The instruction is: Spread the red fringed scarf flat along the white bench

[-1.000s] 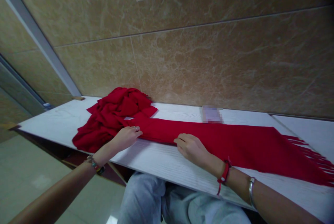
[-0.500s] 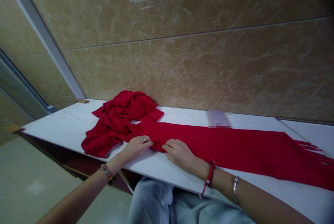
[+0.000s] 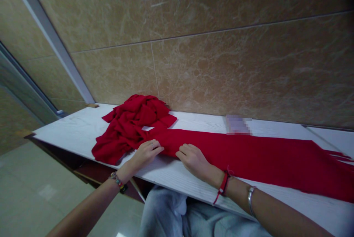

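Roughly half of the laying-out looks done, by my judgement. The scarf (image 3: 249,156) runs along the bench (image 3: 69,130) from 9 to 3 o'clock. Its right stretch, out to the fringe (image 3: 336,154) at 3 o'clock, lies flat and straight. Its left end sits in a crumpled heap (image 3: 132,122) at 10 o'clock, close to the wall (image 3: 221,63).

The left hand (image 3: 146,151) rests palm down where the flat part meets the heap, fingers straight and close together, pinching nothing that shows. The right hand (image 3: 193,159) lies just beside it, toward 3 o'clock, with its fingers curled at the scarf's near edge. Whether they nip the cloth or only press it I cannot tell.

What looks left is the heap, not yet drawn out flat. A small blurred object (image 3: 238,125) sits behind the scarf at 1 o'clock.
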The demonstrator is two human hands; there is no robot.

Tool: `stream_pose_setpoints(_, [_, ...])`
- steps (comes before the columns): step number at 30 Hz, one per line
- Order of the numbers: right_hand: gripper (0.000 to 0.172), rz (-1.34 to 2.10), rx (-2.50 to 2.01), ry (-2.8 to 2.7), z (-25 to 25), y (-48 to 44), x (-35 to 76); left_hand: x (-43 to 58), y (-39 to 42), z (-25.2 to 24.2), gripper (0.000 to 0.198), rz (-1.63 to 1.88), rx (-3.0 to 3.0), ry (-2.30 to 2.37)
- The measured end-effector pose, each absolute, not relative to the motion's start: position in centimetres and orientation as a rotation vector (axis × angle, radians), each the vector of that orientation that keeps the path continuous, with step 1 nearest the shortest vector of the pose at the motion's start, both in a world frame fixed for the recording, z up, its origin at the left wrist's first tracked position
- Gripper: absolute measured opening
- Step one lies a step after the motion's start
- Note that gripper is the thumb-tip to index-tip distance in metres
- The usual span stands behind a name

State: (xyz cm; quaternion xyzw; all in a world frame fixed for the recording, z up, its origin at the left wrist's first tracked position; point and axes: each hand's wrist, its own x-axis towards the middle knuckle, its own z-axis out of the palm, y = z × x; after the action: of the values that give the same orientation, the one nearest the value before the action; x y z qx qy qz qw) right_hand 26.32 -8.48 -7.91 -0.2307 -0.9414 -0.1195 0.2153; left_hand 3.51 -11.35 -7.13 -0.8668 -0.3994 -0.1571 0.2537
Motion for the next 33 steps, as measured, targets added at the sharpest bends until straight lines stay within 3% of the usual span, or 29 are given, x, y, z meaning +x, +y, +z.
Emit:
stream_pose_setpoints(13, [0.012, -0.220, -0.386, -2.806, -7.2, -8.8, 27.0, 1.8, -12.3, -6.3, 0.029, 0.064, -2.460, -1.118])
stream_pose_setpoints(19, [0.015, -0.323, -0.410, -2.583, -7.0, -8.5, 27.4, 2.1, -11.2, -5.0, 0.037, 0.024, -2.350, -1.133])
stream_pose_setpoints(27, [0.020, -0.325, -0.415, -2.419, -6.8, -8.2, 27.6, 0.5, -10.1, -3.1, 0.040, -0.295, -2.120, -1.266])
stream_pose_setpoints(33, [0.015, -0.100, -0.329, -2.793, -6.3, -8.8, 27.8, 0.0, -12.0, -5.6, 0.029, 0.049, -2.452, -1.152])
